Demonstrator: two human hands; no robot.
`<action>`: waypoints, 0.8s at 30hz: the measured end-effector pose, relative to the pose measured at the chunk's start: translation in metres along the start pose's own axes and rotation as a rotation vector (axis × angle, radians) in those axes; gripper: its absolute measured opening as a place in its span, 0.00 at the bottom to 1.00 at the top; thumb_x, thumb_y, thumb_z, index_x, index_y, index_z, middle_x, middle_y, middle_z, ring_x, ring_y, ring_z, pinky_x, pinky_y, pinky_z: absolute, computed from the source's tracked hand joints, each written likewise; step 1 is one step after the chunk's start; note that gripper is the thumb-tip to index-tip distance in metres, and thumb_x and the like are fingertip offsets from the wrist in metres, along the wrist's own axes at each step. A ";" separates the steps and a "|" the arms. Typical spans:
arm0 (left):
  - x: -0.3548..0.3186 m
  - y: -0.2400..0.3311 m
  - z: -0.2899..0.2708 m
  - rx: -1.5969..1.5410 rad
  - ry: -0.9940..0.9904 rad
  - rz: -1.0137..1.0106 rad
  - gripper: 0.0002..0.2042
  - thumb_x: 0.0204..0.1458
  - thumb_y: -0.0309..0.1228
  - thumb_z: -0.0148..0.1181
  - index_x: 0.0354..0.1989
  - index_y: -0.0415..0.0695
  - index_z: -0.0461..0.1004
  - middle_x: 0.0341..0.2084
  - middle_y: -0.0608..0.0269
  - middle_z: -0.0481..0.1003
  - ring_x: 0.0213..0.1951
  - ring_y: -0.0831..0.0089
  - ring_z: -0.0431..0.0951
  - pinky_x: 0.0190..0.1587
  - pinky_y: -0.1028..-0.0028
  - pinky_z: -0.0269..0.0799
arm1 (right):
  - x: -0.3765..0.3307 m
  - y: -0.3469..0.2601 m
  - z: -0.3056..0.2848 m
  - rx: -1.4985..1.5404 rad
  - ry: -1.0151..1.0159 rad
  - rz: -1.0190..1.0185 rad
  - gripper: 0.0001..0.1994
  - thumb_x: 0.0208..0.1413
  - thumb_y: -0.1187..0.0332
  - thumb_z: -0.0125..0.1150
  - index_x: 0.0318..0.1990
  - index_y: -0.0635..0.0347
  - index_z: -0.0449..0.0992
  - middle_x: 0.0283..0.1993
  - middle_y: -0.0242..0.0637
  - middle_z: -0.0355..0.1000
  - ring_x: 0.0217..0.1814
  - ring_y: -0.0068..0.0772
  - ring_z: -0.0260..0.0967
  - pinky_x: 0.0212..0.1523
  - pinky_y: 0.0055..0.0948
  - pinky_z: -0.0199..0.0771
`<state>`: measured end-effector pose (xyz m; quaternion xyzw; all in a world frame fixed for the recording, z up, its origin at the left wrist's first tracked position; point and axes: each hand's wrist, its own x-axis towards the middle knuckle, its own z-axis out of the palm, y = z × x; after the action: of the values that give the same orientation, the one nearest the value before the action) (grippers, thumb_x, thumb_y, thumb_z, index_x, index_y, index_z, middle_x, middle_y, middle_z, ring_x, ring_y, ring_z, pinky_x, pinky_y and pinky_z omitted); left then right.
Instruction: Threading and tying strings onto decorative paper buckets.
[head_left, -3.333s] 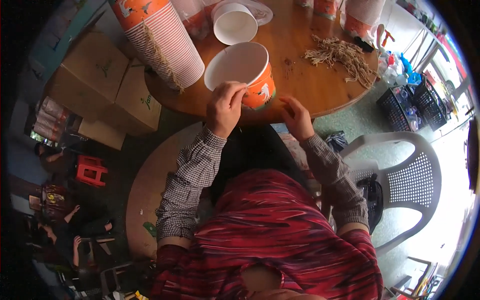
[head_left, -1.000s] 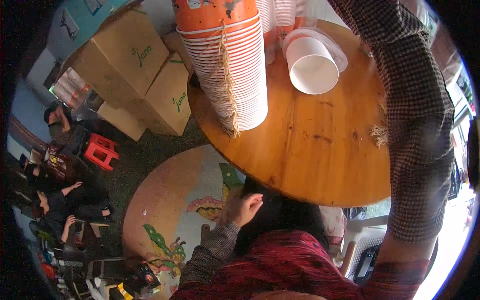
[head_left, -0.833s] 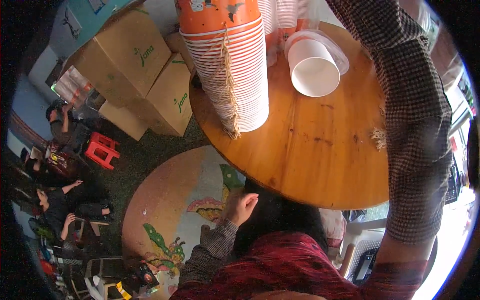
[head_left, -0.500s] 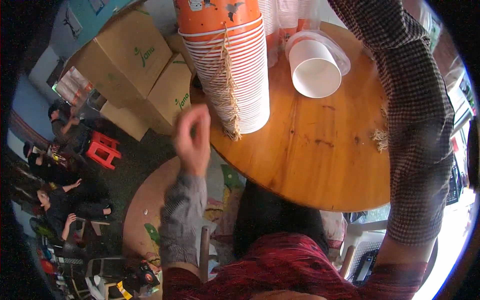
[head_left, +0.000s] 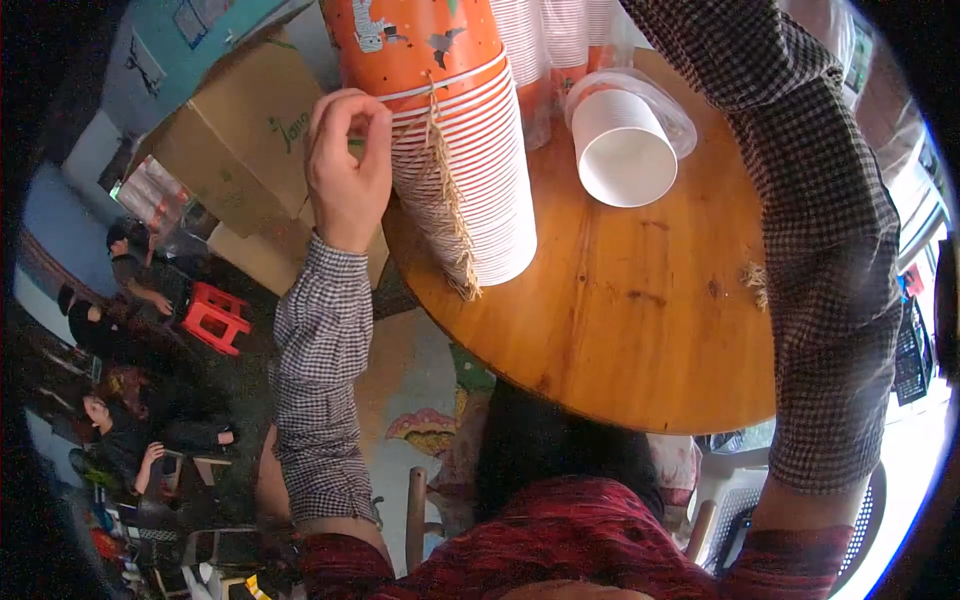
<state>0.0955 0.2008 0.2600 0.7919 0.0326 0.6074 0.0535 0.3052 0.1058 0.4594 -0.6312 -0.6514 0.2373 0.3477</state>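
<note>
A tall stack of white paper tubs (head_left: 500, 190) with an orange printed top tub (head_left: 420, 45) stands at the left edge of the round wooden table. Down its side hang tan raffia-like strands (head_left: 450, 200). My left hand (head_left: 350, 165) is at the stack's upper left side, below the orange tub. Its thumb and forefinger are pinched together; anything between them is too small to make out. My right arm (head_left: 830, 230), in a checked sleeve, reaches up past the top edge, so my right hand is out of view. A single white tub (head_left: 628, 160) lies on its side in clear plastic.
More wrapped stacks of cups (head_left: 565, 45) stand at the back of the wooden table (head_left: 620, 320). A tan tuft of strands (head_left: 756, 285) lies at its right. Cardboard boxes (head_left: 240, 140), a red stool (head_left: 215, 318) and several seated people are at the left.
My left hand has risen from beside the lower stack to its upper side. The view has shifted slightly, and the stack appears a little lower and further left.
</note>
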 end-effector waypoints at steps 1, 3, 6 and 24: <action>0.000 -0.004 -0.001 -0.010 -0.013 -0.018 0.06 0.47 0.27 0.62 0.32 0.43 0.72 0.31 0.61 0.72 0.31 0.66 0.74 0.35 0.67 0.67 | 0.003 0.011 0.008 -0.136 0.124 -0.190 0.09 0.56 0.70 0.58 0.39 0.68 0.73 0.33 0.44 0.76 0.33 0.33 0.76 0.35 0.30 0.80; 0.000 0.005 0.001 0.130 -0.043 -0.007 0.05 0.47 0.26 0.61 0.32 0.43 0.72 0.30 0.63 0.72 0.31 0.67 0.74 0.33 0.68 0.67 | 0.002 0.019 0.015 -0.269 0.250 -0.372 0.09 0.56 0.70 0.58 0.40 0.68 0.73 0.33 0.44 0.76 0.33 0.33 0.76 0.35 0.31 0.80; 0.001 0.008 0.007 0.380 -0.030 0.112 0.05 0.47 0.26 0.61 0.32 0.44 0.72 0.28 0.64 0.73 0.29 0.68 0.73 0.31 0.69 0.66 | -0.001 0.019 0.014 -0.292 0.283 -0.374 0.10 0.56 0.70 0.58 0.40 0.68 0.73 0.34 0.44 0.76 0.33 0.33 0.77 0.36 0.30 0.81; -0.016 -0.099 -0.010 -0.235 -0.174 -0.680 0.13 0.59 0.33 0.51 0.47 0.38 0.70 0.40 0.62 0.73 0.39 0.75 0.74 0.40 0.76 0.70 | -0.006 0.017 0.017 -0.278 0.294 -0.366 0.10 0.55 0.71 0.59 0.41 0.69 0.72 0.33 0.44 0.76 0.33 0.33 0.76 0.36 0.30 0.81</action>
<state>0.0828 0.2974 0.2354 0.7729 0.2192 0.4852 0.3451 0.3034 0.1032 0.4343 -0.5721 -0.7235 -0.0154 0.3859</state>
